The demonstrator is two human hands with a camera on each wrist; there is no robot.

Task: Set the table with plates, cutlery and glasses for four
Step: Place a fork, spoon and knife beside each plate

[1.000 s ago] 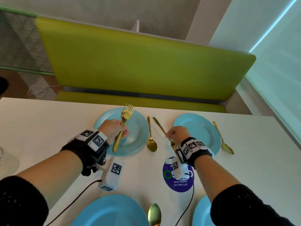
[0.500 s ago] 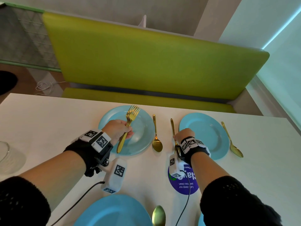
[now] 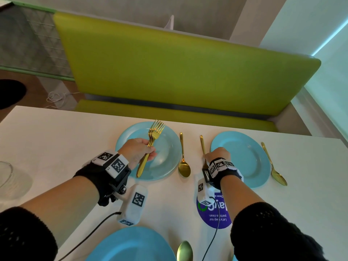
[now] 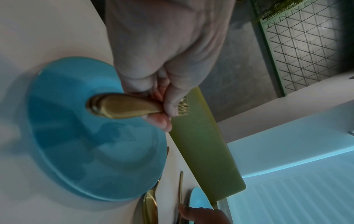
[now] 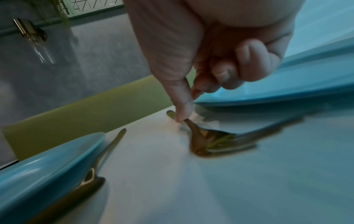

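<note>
My left hand (image 3: 137, 149) grips a bundle of gold forks (image 3: 153, 136) by their handles (image 4: 122, 108), tines pointing away, above the far left blue plate (image 3: 167, 157). My right hand (image 3: 218, 153) pinches a single gold fork (image 3: 202, 144) between thumb and forefinger. That fork (image 5: 201, 136) lies on the white table just left of the far right blue plate (image 3: 244, 159), tines toward me. A gold spoon (image 3: 183, 166) lies to the right of the left plate, and another spoon (image 3: 276, 174) to the right of the right plate.
A near blue plate (image 3: 131, 245) and a gold spoon (image 3: 184, 251) sit at the table's front edge. A clear glass (image 3: 5, 174) stands at the far left. A purple round sticker (image 3: 212, 217) lies under my right wrist. A green bench (image 3: 169, 72) backs the table.
My right hand has lowered its fork from a slant in the air to flat on the table beside the right plate. The left hand still holds the fork bundle over the left plate.
</note>
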